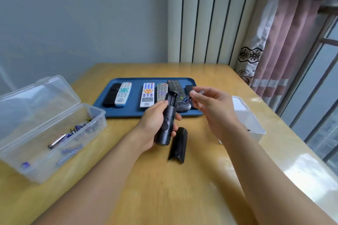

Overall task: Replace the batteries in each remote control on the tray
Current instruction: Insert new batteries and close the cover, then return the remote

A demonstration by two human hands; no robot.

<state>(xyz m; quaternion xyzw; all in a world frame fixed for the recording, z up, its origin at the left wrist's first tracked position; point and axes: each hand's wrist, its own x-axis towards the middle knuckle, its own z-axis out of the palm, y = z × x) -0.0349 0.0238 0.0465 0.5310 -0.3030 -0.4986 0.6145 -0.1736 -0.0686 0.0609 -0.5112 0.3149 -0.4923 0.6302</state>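
Note:
My left hand (155, 124) grips a black remote (167, 118), held back side up above the table with its battery compartment open and facing me. Just to its right, my right hand (214, 109) pinches two blue batteries (188, 98) in its fingertips, a little above the compartment. The remote's black battery cover (178, 145) lies on the table below my hands. Behind them, a blue tray (135, 107) holds several remotes: a black one (111, 95), a white and blue one (123, 94), a white one (147, 94), a grey one (161, 92) and black ones at the right.
At the left stands a clear plastic box (54, 133) with its lid open and several batteries inside. A second clear container (250, 118) sits at the right behind my right forearm. The wooden table (164, 188) ends near a curtain and window at the right.

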